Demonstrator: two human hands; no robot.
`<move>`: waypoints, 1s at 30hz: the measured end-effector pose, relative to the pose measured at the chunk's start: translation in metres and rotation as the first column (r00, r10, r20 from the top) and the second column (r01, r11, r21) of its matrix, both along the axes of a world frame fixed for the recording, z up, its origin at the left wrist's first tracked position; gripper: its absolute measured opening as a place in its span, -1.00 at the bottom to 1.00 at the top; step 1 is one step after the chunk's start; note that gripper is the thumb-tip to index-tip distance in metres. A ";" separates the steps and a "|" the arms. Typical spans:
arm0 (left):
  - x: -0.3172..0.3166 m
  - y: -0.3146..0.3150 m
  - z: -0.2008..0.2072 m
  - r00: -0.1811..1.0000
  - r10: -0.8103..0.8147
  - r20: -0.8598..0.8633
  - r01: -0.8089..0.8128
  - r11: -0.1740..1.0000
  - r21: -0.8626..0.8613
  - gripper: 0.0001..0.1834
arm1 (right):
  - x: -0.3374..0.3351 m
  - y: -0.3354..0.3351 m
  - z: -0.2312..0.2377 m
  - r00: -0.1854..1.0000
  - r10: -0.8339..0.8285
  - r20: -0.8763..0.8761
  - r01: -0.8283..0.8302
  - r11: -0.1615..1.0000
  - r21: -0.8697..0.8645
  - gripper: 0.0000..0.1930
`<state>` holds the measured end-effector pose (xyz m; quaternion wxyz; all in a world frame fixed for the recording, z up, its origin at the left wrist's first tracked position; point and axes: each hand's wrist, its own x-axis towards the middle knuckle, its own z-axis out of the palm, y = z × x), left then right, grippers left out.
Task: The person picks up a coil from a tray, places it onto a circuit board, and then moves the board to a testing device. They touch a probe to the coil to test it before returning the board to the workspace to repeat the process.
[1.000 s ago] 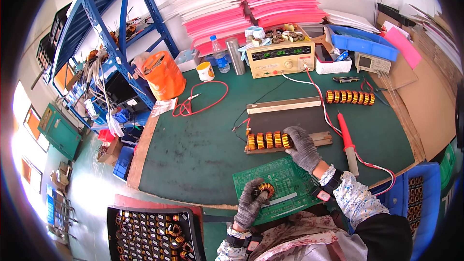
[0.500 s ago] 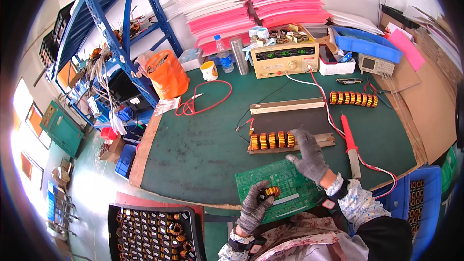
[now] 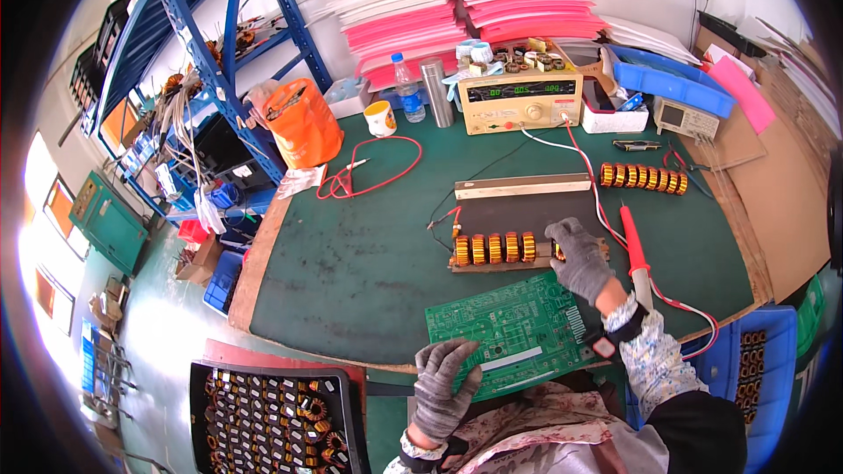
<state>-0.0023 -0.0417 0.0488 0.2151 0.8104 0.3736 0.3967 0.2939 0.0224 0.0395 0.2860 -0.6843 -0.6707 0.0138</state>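
My right hand [image 3: 580, 259], in a grey glove, is closed on a toroidal coil [image 3: 559, 250] with copper-coloured winding, mostly hidden by the fingers. It is at the right end of a row of similar coils [image 3: 494, 248] standing along the near wooden strip of a dark fixture [image 3: 527, 211]. Below, a green circuit board [image 3: 500, 325] lies at the table's near edge. My left hand [image 3: 445, 391], gloved too, is by the board's left near corner, thumb and fingers apart, with nothing visible in it.
Right of my right hand lies a red-handled probe [image 3: 632, 241] with cables to a bench power supply [image 3: 520, 104]. More coils [image 3: 644, 178] stand in a row at the back right. A black tray [image 3: 342, 412] of coils is at lower left; a blue crate [image 3: 781, 360] at lower right.
The coil that was in my left hand no longer shows there, and that hand has drawn back and down. My right hand has shifted right and now has a coil at the fixture.
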 end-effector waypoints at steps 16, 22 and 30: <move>-0.080 -0.081 0.057 0.955 0.293 -0.043 -0.292 0.956 0.033 -0.70 | -0.014 0.011 -0.009 0.992 0.108 -0.058 -0.104 0.992 0.072 -0.25; -0.126 -0.083 0.085 0.827 0.490 -0.274 -0.487 0.869 0.086 -0.70 | -0.007 0.003 -0.012 0.997 -0.007 -0.075 0.025 0.971 0.236 -0.28; -0.202 -0.042 0.043 0.729 0.477 -0.492 -0.483 0.867 0.126 -0.57 | -0.004 -0.002 -0.012 0.990 -0.001 -0.140 0.033 0.973 0.229 -0.40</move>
